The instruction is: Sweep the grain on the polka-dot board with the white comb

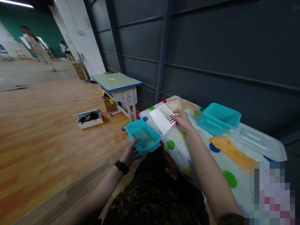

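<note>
My left hand (130, 153) grips the near side of a teal plastic container (151, 149), held off the table's left edge. A pale layer of what looks like grain lies in its bottom. Between the thumb and fingers of my right hand (183, 120) is a white card (157, 120) printed with a row of coloured bars. The card is tilted over the table, just right of the container. Beyond it, tan and white grains (182, 104) are scattered across the spotted tablecloth (179, 153).
A second teal container (220, 117) stands at the table's back right, beside a clear lid (260, 142) and an orange cloth (231, 150). A school desk (117, 82) and an open white box (90, 120) are to the left. A person (38, 47) stands far off.
</note>
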The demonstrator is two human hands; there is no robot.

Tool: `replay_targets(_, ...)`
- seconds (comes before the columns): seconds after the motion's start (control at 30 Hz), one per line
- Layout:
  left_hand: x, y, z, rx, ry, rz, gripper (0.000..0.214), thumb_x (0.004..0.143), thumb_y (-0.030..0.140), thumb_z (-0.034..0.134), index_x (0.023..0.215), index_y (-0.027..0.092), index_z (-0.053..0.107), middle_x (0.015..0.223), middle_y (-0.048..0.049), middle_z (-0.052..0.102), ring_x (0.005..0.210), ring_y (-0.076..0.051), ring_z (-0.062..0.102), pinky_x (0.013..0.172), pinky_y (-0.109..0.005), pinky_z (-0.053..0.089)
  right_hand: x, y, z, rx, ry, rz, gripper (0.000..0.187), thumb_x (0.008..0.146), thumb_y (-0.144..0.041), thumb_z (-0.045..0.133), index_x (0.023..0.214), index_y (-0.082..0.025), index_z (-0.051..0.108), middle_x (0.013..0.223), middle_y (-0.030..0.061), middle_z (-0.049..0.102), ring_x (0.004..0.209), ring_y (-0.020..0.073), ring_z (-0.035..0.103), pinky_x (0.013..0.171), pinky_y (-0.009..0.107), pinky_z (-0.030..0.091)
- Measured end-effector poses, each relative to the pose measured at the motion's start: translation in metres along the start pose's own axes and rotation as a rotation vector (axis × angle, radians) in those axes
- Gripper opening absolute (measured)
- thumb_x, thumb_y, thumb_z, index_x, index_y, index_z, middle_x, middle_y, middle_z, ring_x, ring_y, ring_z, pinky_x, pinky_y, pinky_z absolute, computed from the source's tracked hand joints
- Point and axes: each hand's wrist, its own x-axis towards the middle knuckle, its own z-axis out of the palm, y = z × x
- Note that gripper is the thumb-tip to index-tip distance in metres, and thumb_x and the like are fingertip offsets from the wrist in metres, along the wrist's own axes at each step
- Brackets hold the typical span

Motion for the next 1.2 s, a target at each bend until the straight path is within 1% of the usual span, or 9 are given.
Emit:
replay_targets(0.13, 0.002, 0.000, -0.001, 0.013, 0.008, -0.001, 0.035, 0.111, 0.046, 0.075, 0.133, 0.019, 0.081, 0.118, -0.0190, 0.086, 0.098, -0.034, 0.083, 0.077, -0.042, 0.069, 0.000, 0.007, 0.015, -0.045, 0.106, -0.042, 0.027, 0.077, -0.014, 0.079, 0.096, -0.026, 0.064, 0.069, -0.0017, 0.078, 0.060, 0.0237, 0.078, 0.051, 0.030, 0.065)
replay_targets(0.33, 0.004, 0.004, -0.005, 0.030, 0.023, 0.009, 0.039, 0.112, 0.048, 0.075, 0.137, 0.018, 0.077, 0.118, -0.0166, 0.085, 0.087, -0.028, 0.081, 0.071, -0.038, 0.068, -0.003, 0.004, 0.012, -0.048, -0.047, -0.053, 0.022, 0.075, -0.016, 0.084, 0.091, -0.024, 0.071, 0.069, 0.0020, 0.080, 0.064, 0.0263, 0.081, 0.050, 0.031, 0.065)
replay_targets(0.53, 0.006, 0.008, -0.006, 0.028, 0.030, 0.004, 0.036, 0.110, 0.048, 0.076, 0.133, 0.020, 0.078, 0.118, -0.0174, 0.085, 0.092, -0.030, 0.081, 0.074, -0.041, 0.066, 0.002, 0.006, 0.008, -0.031, 0.004, -0.092, 0.025, 0.074, -0.022, 0.088, 0.096, -0.022, 0.076, 0.069, 0.0014, 0.079, 0.058, 0.0228, 0.075, 0.047, 0.027, 0.058)
replay_targets(0.73, 0.007, 0.004, -0.008, 0.014, 0.026, -0.003, 0.033, 0.109, 0.049, 0.077, 0.127, 0.021, 0.080, 0.116, -0.0167, 0.086, 0.098, -0.035, 0.081, 0.077, -0.044, 0.066, 0.005, 0.008, 0.000, -0.074, -0.080, -0.100, 0.026, 0.071, -0.025, 0.091, 0.095, -0.021, 0.082, 0.072, 0.0034, 0.081, 0.058, 0.0209, 0.073, 0.048, 0.025, 0.054)
replay_targets(0.8, 0.006, 0.002, -0.009, 0.008, 0.024, -0.001, 0.033, 0.108, 0.050, 0.078, 0.126, 0.022, 0.080, 0.116, -0.0170, 0.087, 0.101, -0.036, 0.082, 0.077, -0.044, 0.066, 0.012, 0.009, -0.009, -0.063, 0.013, -0.150, 0.029, 0.074, -0.029, 0.091, 0.101, -0.020, 0.085, 0.078, 0.0052, 0.084, 0.063, 0.0223, 0.075, 0.053, 0.028, 0.058)
replay_targets(0.87, 0.006, 0.002, -0.010, 0.003, 0.021, 0.000, 0.033, 0.108, 0.049, 0.079, 0.124, 0.021, 0.081, 0.115, -0.0174, 0.087, 0.099, -0.035, 0.083, 0.076, -0.044, 0.067, 0.021, 0.011, -0.020, -0.055, 0.169, -0.224, 0.032, 0.080, -0.036, 0.088, 0.108, -0.020, 0.087, 0.086, 0.0074, 0.087, 0.070, 0.0253, 0.079, 0.059, 0.033, 0.063)
replay_targets(0.97, 0.005, 0.002, -0.009, -0.007, 0.018, 0.000, 0.030, 0.109, 0.047, 0.077, 0.123, 0.020, 0.080, 0.113, -0.0166, 0.085, 0.091, -0.031, 0.082, 0.073, -0.042, 0.067, 0.033, 0.016, -0.032, -0.117, 0.353, -0.327, 0.032, 0.088, -0.043, 0.081, 0.109, -0.020, 0.089, 0.095, 0.0101, 0.089, 0.081, 0.0297, 0.083, 0.069, 0.039, 0.068)
replay_targets(1.03, 0.003, 0.003, -0.008, -0.010, 0.018, -0.003, 0.029, 0.110, 0.045, 0.077, 0.124, 0.019, 0.079, 0.109, -0.0153, 0.084, 0.085, -0.029, 0.081, 0.071, -0.041, 0.068, 0.035, 0.019, -0.034, -0.185, 0.386, -0.355, 0.030, 0.090, -0.043, 0.079, 0.106, -0.020, 0.090, 0.096, 0.0105, 0.090, 0.087, 0.0318, 0.085, 0.076, 0.042, 0.070)
replay_targets(1.2, -0.001, 0.006, -0.006, 0.001, 0.019, -0.021, 0.028, 0.113, 0.042, 0.074, 0.125, 0.017, 0.077, 0.101, -0.0130, 0.082, 0.080, -0.026, 0.081, 0.068, -0.038, 0.069, 0.029, 0.018, -0.030, -0.326, 0.358, -0.397, 0.027, 0.092, -0.034, 0.077, 0.109, -0.021, 0.093, 0.102, 0.0103, 0.093, 0.100, 0.0356, 0.088, 0.100, 0.051, 0.069)
